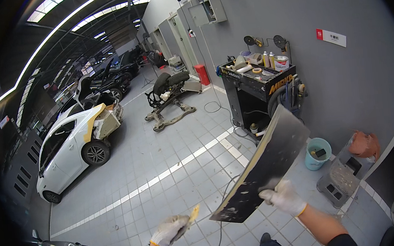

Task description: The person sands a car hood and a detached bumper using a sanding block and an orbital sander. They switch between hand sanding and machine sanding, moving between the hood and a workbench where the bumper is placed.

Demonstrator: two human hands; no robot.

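Note:
My right hand (283,197), in a white knit work glove, grips the lower right edge of a dark, slightly curved panel (268,159). The panel is held tilted above the floor. Pale scuffs and spots mark its face, and a yellowish band runs along its left edge. In my left hand (171,229), also gloved, a small crumpled strip of yellow material (194,213), like masking tape, is pinched between fingers and thumb. That hand is left of the panel and apart from it. The panel hides the fingers behind it.
A black Mirka tool cart (260,82) with cans and tape stands by the grey wall. At right are a water bucket (316,154) and a grey step stool (340,179). A cable (221,233) crosses the tiled floor. A white car (72,144) and a removed axle assembly (171,106) stand beyond.

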